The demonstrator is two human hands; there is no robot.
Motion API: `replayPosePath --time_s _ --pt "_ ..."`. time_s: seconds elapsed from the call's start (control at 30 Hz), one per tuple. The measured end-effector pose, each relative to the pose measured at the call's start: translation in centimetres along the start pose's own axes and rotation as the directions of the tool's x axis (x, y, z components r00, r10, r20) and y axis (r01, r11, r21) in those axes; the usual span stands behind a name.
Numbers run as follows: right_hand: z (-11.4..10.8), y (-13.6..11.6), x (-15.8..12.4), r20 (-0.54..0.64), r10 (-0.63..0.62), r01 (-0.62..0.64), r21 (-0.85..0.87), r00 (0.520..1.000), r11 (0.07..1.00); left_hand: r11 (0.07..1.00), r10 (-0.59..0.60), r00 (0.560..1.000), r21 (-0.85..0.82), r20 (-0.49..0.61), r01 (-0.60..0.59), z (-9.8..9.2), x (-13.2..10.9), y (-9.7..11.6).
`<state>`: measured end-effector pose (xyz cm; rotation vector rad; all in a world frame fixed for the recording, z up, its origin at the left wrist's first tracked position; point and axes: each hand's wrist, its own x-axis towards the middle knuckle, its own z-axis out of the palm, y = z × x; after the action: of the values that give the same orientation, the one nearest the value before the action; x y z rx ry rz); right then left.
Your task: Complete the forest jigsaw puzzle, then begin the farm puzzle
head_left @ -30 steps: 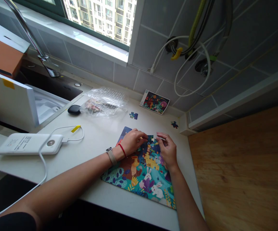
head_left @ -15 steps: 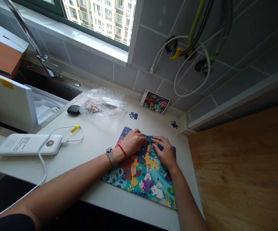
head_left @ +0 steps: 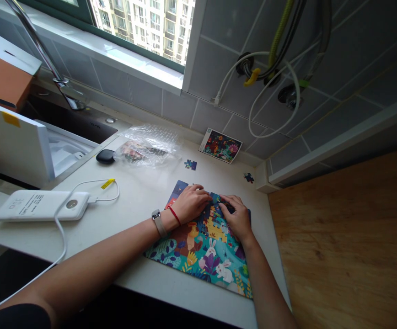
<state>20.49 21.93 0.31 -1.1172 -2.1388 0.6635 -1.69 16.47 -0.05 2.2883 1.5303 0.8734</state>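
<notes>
While the left hand (head_left: 191, 203) and the right hand (head_left: 236, 217) lay curved over the dark upper part of the colourful cardboard jigsaw puzzle (head_left: 205, 256), on the white countertop (head_left: 130, 269), they almost touched; whether either grasped a piece could not be told from the head view.

View: head-worn, above the near edge of the counter (head_left: 126, 201)
Facing: forward and down, toward the counter's far corner at the tiled wall (head_left: 212, 114)
Nearness: close above the left hand (head_left: 191, 203), right hand (head_left: 238, 217) and puzzle (head_left: 201, 256)
</notes>
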Motion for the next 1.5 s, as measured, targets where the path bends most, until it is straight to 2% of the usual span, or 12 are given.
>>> replayPosePath --time_s 0.13,0.57,0.73,1.03,1.5 --pt "0.09 0.07 0.03 0.005 0.028 -0.028 -0.011 1.0 1.0 1.0 0.005 1.0 0.011 0.0 -0.005 0.27 -0.13 -0.11" --pt "0.25 0.65 0.09 0.062 -0.012 0.014 -0.038 0.998 0.999 0.995 -0.009 0.999 0.101 0.036 0.006 0.84 -0.54 -0.1" --pt "0.16 0.53 0.05 0.081 -0.024 0.028 -0.048 0.996 0.998 0.994 -0.029 1.0 0.109 0.01 0.027 1.03 -0.68 -0.11" --pt "0.36 0.9 -0.15 0.072 -0.025 0.03 -0.066 0.997 0.997 0.993 -0.021 1.0 0.113 0.008 0.02 0.8 -0.67 0.06" --pt "0.66 0.12 -0.11 -0.009 0.068 -0.068 -0.005 0.998 0.998 0.996 -0.015 1.0 0.091 -0.01 0.016 0.62 -0.67 0.27"
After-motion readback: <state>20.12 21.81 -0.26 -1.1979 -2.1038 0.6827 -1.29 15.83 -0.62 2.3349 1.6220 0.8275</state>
